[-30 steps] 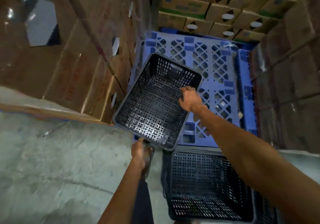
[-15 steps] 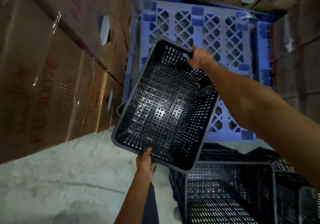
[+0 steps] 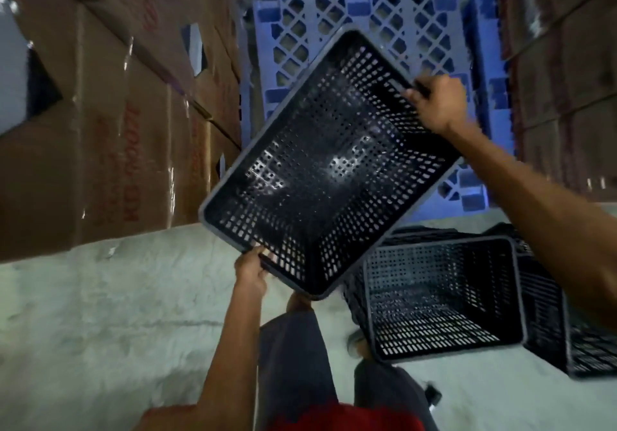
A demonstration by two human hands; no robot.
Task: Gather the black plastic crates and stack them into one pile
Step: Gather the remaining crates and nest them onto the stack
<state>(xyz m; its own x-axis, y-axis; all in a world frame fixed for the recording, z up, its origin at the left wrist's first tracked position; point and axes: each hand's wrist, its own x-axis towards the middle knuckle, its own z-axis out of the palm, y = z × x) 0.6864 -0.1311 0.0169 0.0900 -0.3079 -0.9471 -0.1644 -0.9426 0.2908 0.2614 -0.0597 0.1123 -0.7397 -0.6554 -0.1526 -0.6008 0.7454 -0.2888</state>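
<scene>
A black perforated plastic crate (image 3: 327,166) hangs tilted in the air in front of me, its open side facing me. My left hand (image 3: 251,272) grips its near rim and my right hand (image 3: 437,103) grips its far rim. Below and to the right, a second black crate (image 3: 440,300) stands on the concrete floor, open side up. A third black crate (image 3: 567,327) sits right behind it at the frame's right edge, partly hidden by my right arm.
A blue plastic pallet (image 3: 360,13) lies on the floor ahead. Wrapped cardboard boxes (image 3: 110,113) wall in the left side and more boxes (image 3: 567,73) the right. Grey concrete floor (image 3: 110,323) spreads to the left of my legs.
The held crate has risen off the pallet and come toward me and rightward, turning so its opening faces me. The view has dropped, bringing the floor crates and my legs into sight.
</scene>
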